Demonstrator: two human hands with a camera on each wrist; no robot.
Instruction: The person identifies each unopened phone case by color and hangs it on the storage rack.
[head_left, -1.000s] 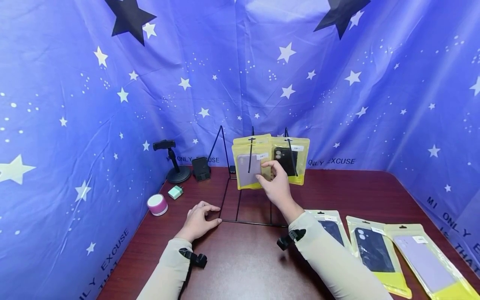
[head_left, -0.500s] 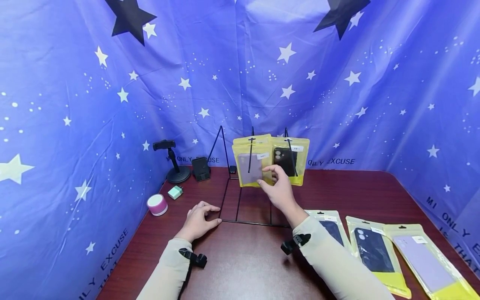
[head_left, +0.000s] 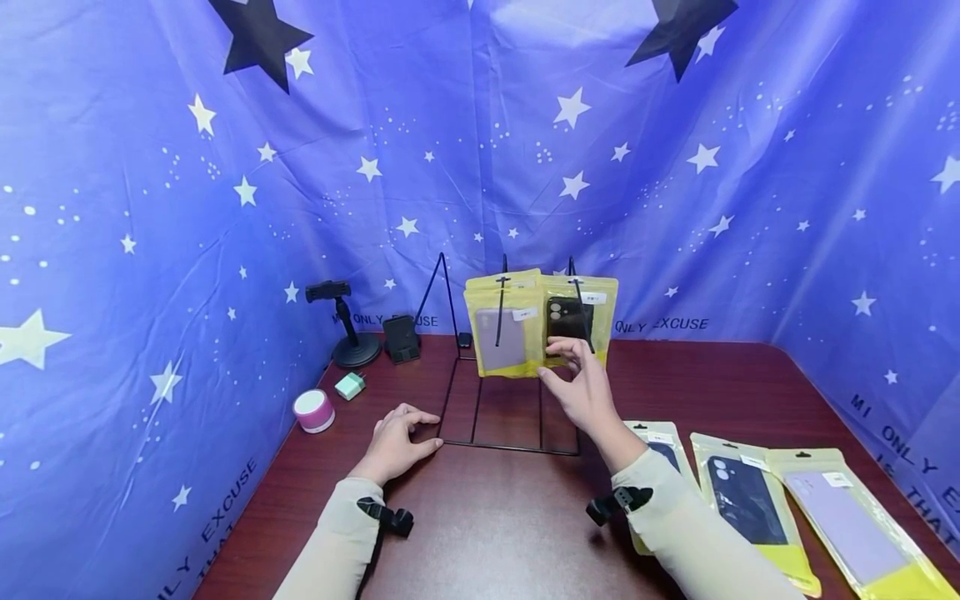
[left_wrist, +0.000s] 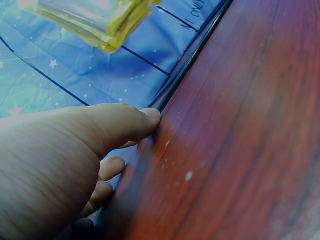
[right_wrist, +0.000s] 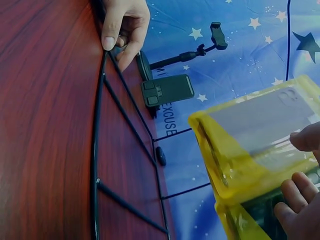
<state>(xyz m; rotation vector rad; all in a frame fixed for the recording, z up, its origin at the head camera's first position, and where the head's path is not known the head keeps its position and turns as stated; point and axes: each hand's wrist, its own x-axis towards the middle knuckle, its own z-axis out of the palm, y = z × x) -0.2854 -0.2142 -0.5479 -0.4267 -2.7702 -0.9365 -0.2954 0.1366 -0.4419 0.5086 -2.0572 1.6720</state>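
Head view, backdrop (head_left: 675, 208) print "ONLY EXCUSE", "MI"

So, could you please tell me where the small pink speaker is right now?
In the head view, the pink speaker stands on the table's far left edge, just left of the left hand and beside the mint-green charger.

Head overview; close wrist views of rack (head_left: 507, 400)
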